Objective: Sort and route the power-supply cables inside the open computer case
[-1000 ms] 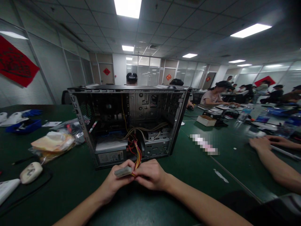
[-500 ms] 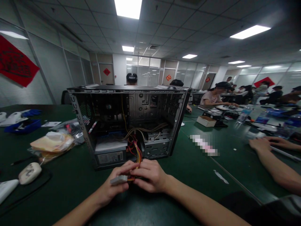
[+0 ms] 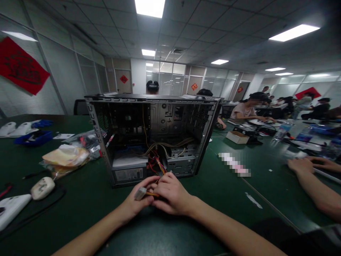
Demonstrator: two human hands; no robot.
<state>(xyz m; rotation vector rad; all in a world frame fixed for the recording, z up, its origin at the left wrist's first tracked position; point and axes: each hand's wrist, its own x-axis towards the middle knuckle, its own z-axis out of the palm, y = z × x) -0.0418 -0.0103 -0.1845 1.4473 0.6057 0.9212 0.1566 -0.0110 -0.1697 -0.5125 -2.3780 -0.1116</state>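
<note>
While the green table [image 3: 207, 220] stretches out under everything, the black-and-silver computer tower case [image 3: 170, 99] stands on it just in front of me, its open side facing me. Inside, at the lower left, sits the power supply unit [image 3: 129, 174], with a pale sheet-like surface on top; a metal drive cage [image 3: 181, 166] is at the lower right.

To the left of the case lies a clear plastic bag [image 3: 65, 156] with something yellowish in it, and beyond that a blue tray [image 3: 33, 138]. At the far right, another person's hands [image 3: 302, 167] rest on the table.

My left hand [image 3: 137, 202] is partly closed — thumb and fingers around the white connector. My right hand [image 3: 170, 193] is curled in against it, fingers bent over the colored wires [image 3: 160, 166] that run out of the case. Smallest of all is the white connector [image 3: 140, 193] itself, held near the case's front edge, its yellow and dark leads passing between my two hands — the far end of them I cannot tell.
</note>
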